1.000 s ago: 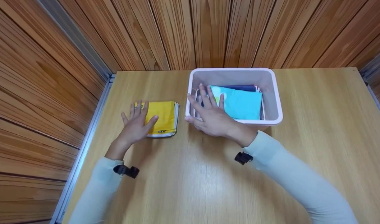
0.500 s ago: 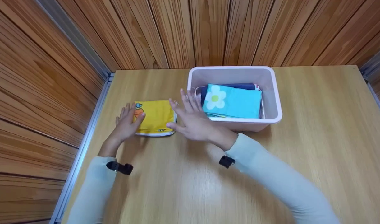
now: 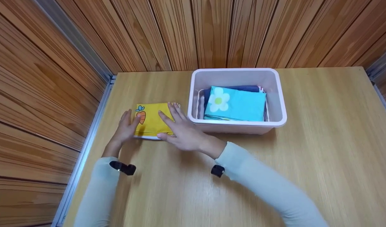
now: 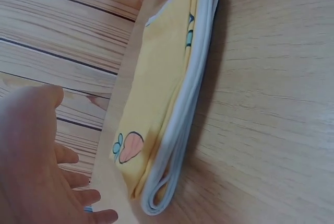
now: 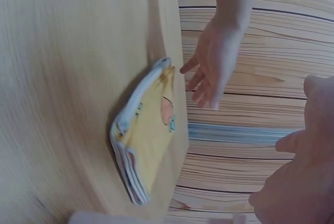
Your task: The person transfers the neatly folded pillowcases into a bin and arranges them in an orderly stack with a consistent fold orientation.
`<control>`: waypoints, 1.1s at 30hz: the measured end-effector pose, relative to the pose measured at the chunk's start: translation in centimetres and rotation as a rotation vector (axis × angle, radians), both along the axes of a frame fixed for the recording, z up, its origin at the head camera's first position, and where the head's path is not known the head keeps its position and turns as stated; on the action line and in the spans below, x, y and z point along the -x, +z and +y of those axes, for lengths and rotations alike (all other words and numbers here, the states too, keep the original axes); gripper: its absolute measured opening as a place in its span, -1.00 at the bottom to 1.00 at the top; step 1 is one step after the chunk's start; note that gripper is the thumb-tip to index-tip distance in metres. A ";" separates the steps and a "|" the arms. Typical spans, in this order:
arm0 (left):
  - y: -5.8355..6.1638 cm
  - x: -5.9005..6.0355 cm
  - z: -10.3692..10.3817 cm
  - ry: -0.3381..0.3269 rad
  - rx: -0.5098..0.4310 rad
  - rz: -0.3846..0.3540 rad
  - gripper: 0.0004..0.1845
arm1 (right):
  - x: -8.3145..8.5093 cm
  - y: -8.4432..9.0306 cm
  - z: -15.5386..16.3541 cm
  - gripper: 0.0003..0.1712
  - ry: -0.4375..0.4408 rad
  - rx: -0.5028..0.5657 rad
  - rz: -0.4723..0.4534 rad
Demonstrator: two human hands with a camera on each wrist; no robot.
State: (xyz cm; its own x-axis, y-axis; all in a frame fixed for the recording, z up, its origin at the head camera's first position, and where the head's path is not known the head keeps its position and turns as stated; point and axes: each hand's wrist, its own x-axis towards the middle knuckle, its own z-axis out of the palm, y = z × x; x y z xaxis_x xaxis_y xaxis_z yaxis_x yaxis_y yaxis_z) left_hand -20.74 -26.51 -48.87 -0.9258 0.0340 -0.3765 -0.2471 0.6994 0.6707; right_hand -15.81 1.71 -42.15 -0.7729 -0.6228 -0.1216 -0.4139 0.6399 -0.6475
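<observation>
Yellow folded cloth [image 3: 151,121] lay flat on the worktop [image 3: 193,189], at nine o'clock from the pink tub [image 3: 276,118]. The left hand [image 3: 126,127] rested flat by its left edge. The right hand [image 3: 180,130] reached over it, fingers spread, holding nothing.

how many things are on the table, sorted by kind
folded cloths: 3 that show (yellow cloth on the table, turquoise flower cloth and dark blue cloth in the bin; others may lie under them)
pink bin: 1
total: 4
</observation>
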 end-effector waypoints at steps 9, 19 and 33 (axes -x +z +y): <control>-0.8 0.4 0.4 0.039 -0.024 -0.008 0.04 | 0.3 -2.3 -0.8 -0.08 -0.045 -0.002 -0.069; -2.1 0.4 0.6 0.043 0.016 -0.019 -0.07 | 1.3 -5.4 -0.8 -0.08 -0.135 -0.026 -0.190; -2.9 0.3 0.6 0.053 0.002 -0.066 -0.12 | 1.9 -8.0 -1.2 -0.08 -0.151 -0.092 -0.266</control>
